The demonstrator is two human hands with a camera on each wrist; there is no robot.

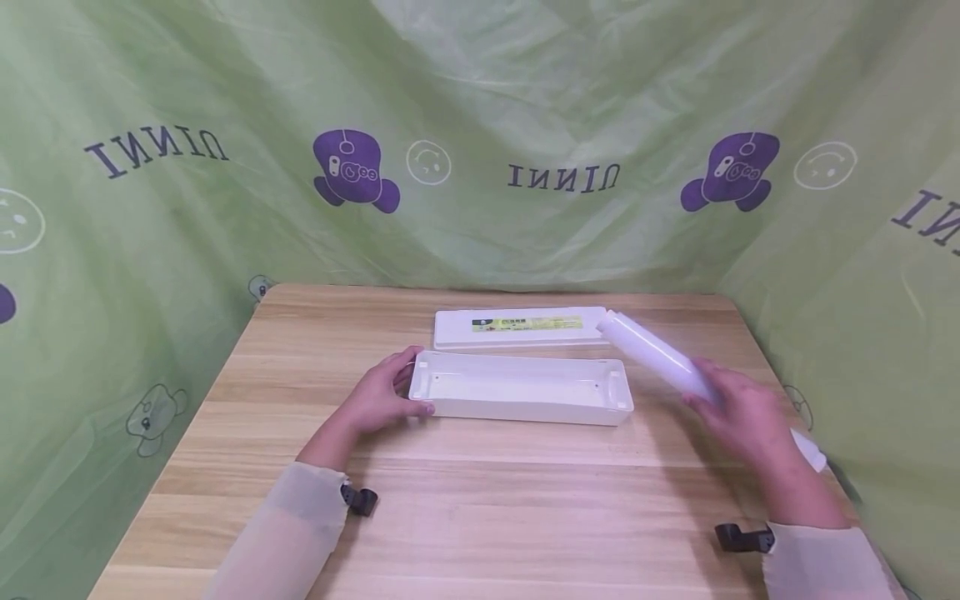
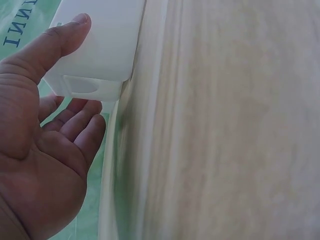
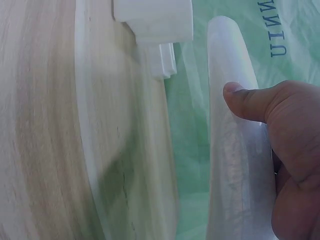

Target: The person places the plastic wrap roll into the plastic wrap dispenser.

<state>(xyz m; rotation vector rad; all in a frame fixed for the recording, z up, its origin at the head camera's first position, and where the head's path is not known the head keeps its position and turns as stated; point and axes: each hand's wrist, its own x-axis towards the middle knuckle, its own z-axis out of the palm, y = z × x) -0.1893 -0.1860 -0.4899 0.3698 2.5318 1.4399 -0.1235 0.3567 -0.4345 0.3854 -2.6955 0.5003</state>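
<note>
A long white plastic box, with its top uncovered and nothing inside, sits on the wooden table. At its left end my left hand grips it, thumb on the front wall and the other fingers around the end and back. In the left wrist view the thumb lies on the white wall of the box. My right hand holds a roll of plastic wrap in the air over the table's right side. The roll slants, its far end near the lid. In the right wrist view my thumb presses along the plastic wrap roll.
Behind the box lies a flat white lid with a yellow-green label. A green printed curtain hangs around the back and sides of the wooden table.
</note>
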